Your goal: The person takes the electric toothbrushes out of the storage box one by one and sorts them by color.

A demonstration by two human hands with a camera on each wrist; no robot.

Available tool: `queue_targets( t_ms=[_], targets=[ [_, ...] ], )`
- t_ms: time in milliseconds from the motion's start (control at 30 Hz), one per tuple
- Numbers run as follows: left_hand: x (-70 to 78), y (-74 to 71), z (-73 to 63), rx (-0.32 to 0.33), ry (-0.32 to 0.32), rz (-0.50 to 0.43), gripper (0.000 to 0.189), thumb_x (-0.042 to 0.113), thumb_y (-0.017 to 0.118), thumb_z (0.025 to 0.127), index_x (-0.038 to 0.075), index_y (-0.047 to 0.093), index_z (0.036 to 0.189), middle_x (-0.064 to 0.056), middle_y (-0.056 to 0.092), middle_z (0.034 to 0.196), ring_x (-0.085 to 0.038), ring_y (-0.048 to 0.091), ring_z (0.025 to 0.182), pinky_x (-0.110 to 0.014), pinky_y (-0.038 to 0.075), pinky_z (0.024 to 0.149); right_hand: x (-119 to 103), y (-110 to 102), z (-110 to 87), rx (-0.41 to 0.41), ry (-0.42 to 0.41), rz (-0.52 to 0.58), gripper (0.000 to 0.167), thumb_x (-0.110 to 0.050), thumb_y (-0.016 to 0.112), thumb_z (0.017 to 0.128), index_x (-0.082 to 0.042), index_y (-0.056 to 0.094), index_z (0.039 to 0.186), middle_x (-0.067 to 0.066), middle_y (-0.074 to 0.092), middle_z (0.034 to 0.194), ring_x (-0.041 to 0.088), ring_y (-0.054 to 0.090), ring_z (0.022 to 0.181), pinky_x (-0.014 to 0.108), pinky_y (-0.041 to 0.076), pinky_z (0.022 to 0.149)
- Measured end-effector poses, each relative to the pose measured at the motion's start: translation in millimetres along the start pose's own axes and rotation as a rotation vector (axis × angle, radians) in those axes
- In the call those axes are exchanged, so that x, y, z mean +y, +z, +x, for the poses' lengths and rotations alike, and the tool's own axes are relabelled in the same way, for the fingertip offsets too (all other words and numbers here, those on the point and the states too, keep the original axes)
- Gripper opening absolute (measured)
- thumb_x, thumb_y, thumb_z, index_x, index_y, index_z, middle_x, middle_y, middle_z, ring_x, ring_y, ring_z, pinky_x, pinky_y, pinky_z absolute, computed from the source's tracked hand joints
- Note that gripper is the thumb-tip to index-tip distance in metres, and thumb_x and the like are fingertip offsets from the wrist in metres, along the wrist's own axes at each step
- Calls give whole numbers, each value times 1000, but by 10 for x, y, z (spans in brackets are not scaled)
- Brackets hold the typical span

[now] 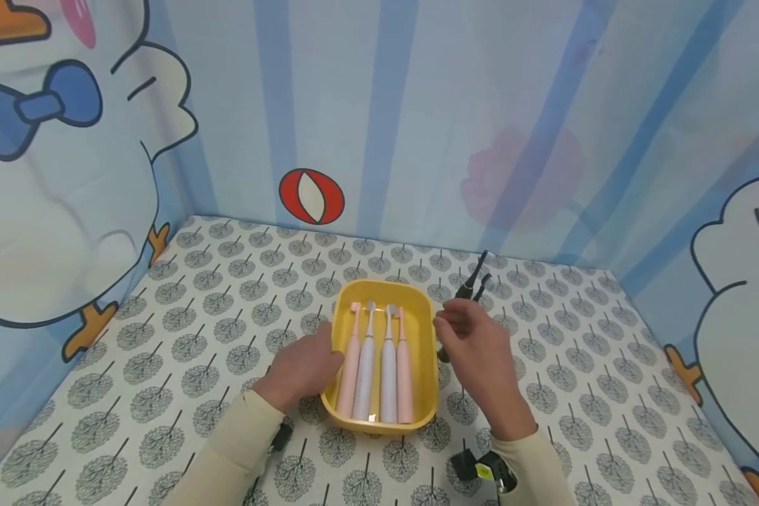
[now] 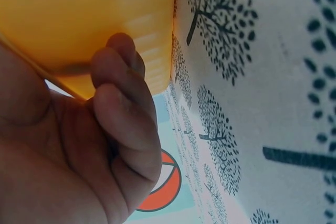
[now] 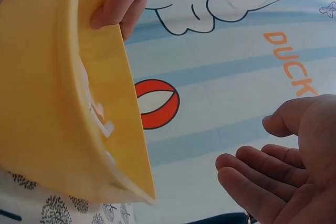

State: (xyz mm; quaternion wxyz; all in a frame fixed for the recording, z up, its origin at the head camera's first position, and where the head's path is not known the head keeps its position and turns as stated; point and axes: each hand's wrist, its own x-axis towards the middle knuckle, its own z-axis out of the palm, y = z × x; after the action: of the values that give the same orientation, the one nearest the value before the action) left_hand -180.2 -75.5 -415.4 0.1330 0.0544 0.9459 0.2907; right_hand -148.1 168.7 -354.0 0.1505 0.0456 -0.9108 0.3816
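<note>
A yellow tray (image 1: 425, 351) with raised walls holds electric toothbrushes side by side, heads toward the far end. A pink toothbrush (image 1: 349, 379) lies at the left, two pale lavender toothbrushes (image 1: 388, 383) in the middle, another pink toothbrush (image 1: 405, 386) at the right. My left hand (image 1: 305, 367) grips the tray's left wall, thumb over the rim and fingers curled against the outside, as the left wrist view shows. Beside the right rim, my right hand (image 1: 481, 351) is apart from the tray with loosely bent fingers; its palm is bare in the right wrist view.
Black toothbrushes (image 1: 465, 289) lie on the table beyond my right hand, which partly hides them. A tree-patterned cloth (image 1: 228, 379) covers the table. Striped cartoon curtains (image 1: 379, 126) stand around its back and sides.
</note>
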Motion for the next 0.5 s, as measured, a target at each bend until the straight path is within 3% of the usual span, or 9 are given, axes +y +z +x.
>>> queue_targets(
  t_ms=[500],
  targets=[
    [22, -18, -10, -13, -15, 10, 51, 26, 44, 96, -1, 36, 139, -8, 54, 73, -20, 52, 55, -34, 43, 50, -167, 111, 222, -182, 72, -44, 40, -29, 61, 94, -9, 59, 129, 4, 67, 114, 21, 64, 101, 39, 52, 82]
  ],
)
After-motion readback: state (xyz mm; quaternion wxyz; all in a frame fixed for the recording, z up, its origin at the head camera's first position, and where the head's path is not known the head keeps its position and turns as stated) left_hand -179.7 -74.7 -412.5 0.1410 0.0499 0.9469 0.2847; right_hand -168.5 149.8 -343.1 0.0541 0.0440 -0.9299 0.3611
